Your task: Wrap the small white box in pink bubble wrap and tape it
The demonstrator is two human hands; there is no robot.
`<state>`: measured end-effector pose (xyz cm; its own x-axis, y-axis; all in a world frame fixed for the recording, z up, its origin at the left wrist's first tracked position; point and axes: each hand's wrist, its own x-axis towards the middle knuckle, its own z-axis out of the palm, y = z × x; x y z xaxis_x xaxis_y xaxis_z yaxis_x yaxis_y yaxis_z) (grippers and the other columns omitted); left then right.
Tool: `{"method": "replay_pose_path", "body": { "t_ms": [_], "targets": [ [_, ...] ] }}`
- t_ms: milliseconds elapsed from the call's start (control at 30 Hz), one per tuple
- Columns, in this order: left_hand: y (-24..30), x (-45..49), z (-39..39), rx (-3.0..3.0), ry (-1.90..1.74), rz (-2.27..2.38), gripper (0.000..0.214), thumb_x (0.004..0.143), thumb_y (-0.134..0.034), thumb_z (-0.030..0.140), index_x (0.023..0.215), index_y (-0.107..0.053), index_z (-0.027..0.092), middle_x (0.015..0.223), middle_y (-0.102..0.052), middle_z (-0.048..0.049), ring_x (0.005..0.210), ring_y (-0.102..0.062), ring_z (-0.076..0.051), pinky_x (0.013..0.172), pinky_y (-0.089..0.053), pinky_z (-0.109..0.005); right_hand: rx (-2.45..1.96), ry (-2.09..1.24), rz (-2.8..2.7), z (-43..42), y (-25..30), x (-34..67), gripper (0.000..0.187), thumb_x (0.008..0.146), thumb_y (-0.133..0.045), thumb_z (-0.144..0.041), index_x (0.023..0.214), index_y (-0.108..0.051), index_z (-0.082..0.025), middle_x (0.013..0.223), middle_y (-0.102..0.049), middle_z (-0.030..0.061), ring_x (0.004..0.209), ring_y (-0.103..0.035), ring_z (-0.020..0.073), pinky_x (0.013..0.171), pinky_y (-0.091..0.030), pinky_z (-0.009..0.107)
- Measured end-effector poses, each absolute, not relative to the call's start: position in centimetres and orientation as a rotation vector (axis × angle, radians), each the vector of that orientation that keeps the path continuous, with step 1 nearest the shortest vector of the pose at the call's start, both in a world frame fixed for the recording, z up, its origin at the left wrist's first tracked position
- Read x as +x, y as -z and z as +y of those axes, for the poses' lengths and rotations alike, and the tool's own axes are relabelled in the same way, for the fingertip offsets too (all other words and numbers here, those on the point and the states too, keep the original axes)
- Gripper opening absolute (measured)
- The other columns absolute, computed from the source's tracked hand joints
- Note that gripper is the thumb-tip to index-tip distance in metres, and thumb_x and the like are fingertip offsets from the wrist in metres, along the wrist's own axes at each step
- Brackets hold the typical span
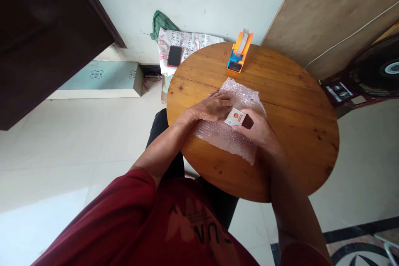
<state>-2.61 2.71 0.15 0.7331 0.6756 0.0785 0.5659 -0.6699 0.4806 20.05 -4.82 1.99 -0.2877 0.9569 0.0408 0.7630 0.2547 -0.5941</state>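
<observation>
A sheet of bubble wrap (232,135) lies on the round wooden table (289,104). My left hand (213,107) rests flat on the wrap's left part, fingers stretched out. My right hand (260,129) grips a small white and red box (236,117) with a dark end, holding it on the wrap just right of my left hand.
An orange and blue tape dispenser (239,52) stands at the table's far edge. Beyond the table, a dark phone (175,55) lies on a printed white bag (187,45) on the floor. A fan (378,68) stands at the right, a dark door (40,33) at the left.
</observation>
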Motion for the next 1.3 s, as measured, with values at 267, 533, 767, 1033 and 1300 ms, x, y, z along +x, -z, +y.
{"method": "replay_pose_path", "body": {
  "t_ms": [267, 533, 767, 1033, 1300],
  "targets": [
    [0.0, -2.5, 2.8, 2.524, -0.349, 0.943, 0.041, 0.09, -0.06, 0.035, 0.129, -0.064, 0.023, 0.157, -0.047, -0.0071, 0.151, -0.034, -0.024, 0.128, -0.018, -0.043, -1.547, -0.62, -2.165, -4.7, -1.3, 20.2, 0.04, 0.076, -0.073, -0.042, 0.112, -0.063, -0.028, 0.101, -0.071, 0.0057, 0.092, -0.065, 0.0296, 0.082, -0.052, 0.045],
    [0.1, -2.7, 3.0, 2.509, -0.341, 0.93, 0.044, 0.091, -0.059, 0.036, 0.132, -0.061, 0.024, 0.157, -0.046, -0.0067, 0.152, -0.033, -0.023, 0.128, -0.018, -0.043, -1.558, -0.606, -2.186, -4.6, -1.7, 20.0, 0.039, 0.075, -0.073, -0.041, 0.11, -0.063, -0.028, 0.102, -0.071, 0.0059, 0.094, -0.065, 0.0291, 0.083, -0.051, 0.043],
    [0.1, -2.6, 3.0, 2.498, -0.38, 0.901, 0.042, 0.089, -0.061, 0.033, 0.13, -0.063, 0.022, 0.157, -0.046, -0.0082, 0.151, -0.033, -0.025, 0.127, -0.019, -0.043, -1.492, -0.512, -2.214, -4.5, -1.5, 19.9, 0.035, 0.074, -0.073, -0.04, 0.105, -0.064, -0.026, 0.102, -0.07, 0.0072, 0.096, -0.064, 0.0296, 0.086, -0.05, 0.044],
    [0.9, -2.8, 3.4, 2.488, -0.4, 0.908, 0.047, 0.083, -0.066, 0.027, 0.129, -0.063, 0.024, 0.156, -0.047, -0.0087, 0.15, -0.035, -0.027, 0.127, -0.018, -0.048, -1.525, -0.583, -2.191, -4.6, -1.7, 19.8, 0.038, 0.074, -0.073, -0.041, 0.107, -0.064, -0.024, 0.097, -0.072, 0.0058, 0.089, -0.066, 0.028, 0.079, -0.051, 0.041],
    [-0.1, -2.5, 2.9, 2.465, -0.353, 0.944, 0.048, 0.083, -0.068, 0.021, 0.13, -0.062, 0.017, 0.157, -0.046, -0.01, 0.15, -0.034, -0.025, 0.128, -0.018, -0.045, -1.539, -0.613, -2.203, -4.5, -1.5, 20.0, 0.042, 0.076, -0.073, -0.042, 0.113, -0.062, -0.026, 0.1, -0.072, 0.0053, 0.09, -0.066, 0.0272, 0.08, -0.052, 0.04]
  ]
}}
